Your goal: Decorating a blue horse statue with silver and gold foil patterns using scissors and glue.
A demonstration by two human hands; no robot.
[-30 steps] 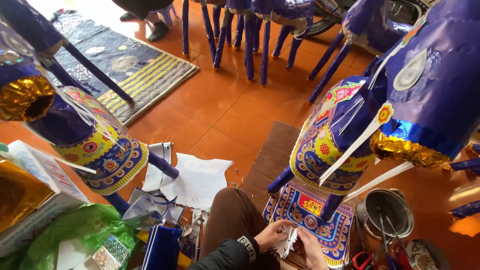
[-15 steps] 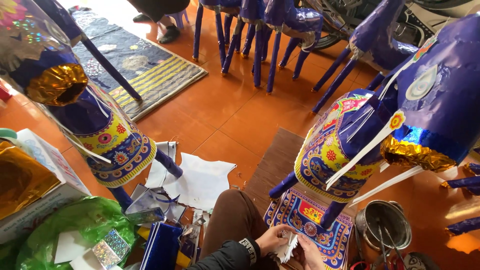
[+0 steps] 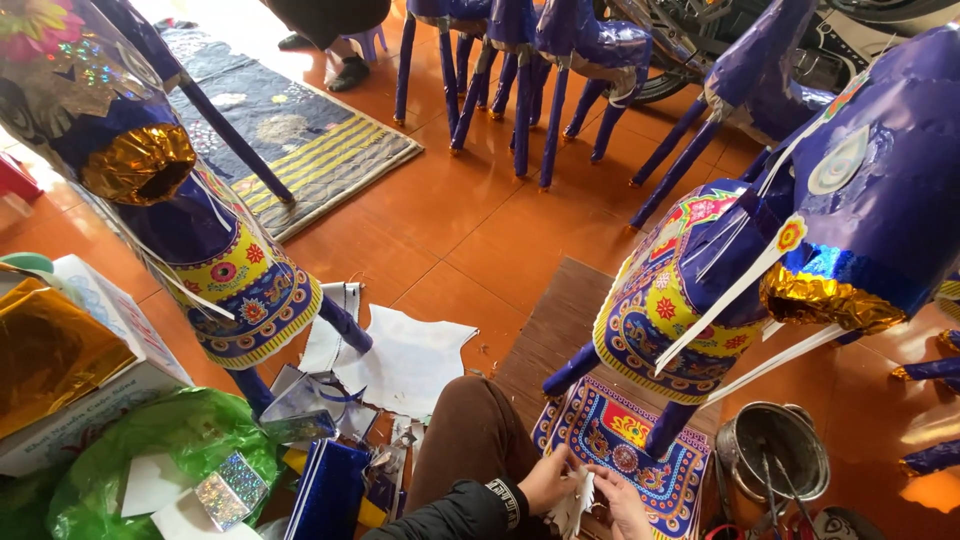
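Item: white cut-paper piece, fringed along its edge, held low at the bottom of the view, just over my knee and the near edge of the patterned printed sheet on the floor.

My left hand: closed on the left side of the paper, fingers pinching it. My right hand: closed on the right side, thumb on top. The paper sits between both hands, touching each.

Surroundings: purple paper horse with a bright printed saddle cloth, standing on the printed sheet just ahead of my hands; a second paper horse to the left; metal pot with tools in it, near my right hand; white paper offcuts on the orange tile floor; green plastic bag at lower left.

Risks, as I judge them: the thin fringe could tear if my hands pull apart unevenly; a sideways elbow could knock the nearer horse's slim legs, or tip the pot.
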